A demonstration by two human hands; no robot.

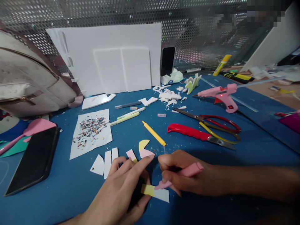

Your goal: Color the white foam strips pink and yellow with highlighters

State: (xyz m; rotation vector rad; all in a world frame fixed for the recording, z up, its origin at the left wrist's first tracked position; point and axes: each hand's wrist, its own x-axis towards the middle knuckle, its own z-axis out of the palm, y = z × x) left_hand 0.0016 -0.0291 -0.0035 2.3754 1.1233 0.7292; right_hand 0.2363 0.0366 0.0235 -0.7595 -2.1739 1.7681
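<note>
My right hand [181, 173] is closed around a pink marker [189, 170], its tip touching a small white strip [162, 195] just past the strip's yellow-coloured end. My left hand [127, 184] steadies that yellow end between thumb and fingers, low over the blue table. Its index finger reaches out to a curved foam piece [143, 145], part yellow and part pink. Beside the left fingers lie a strip coloured pink and yellow [131, 155], two plain white strips [107, 162] and a white pointed piece with a hole [98, 165]. An uncapped yellow marker [153, 133] rests beyond the hands.
A red-handled knife [189, 132], scissors [211, 120] and a pink glue gun [226, 93] with its light on lie right. White foam scraps [170, 96] sit behind. A bead-strewn paper [106, 137] and a black phone [35, 156] are left. White boards [77, 62] stand at the back.
</note>
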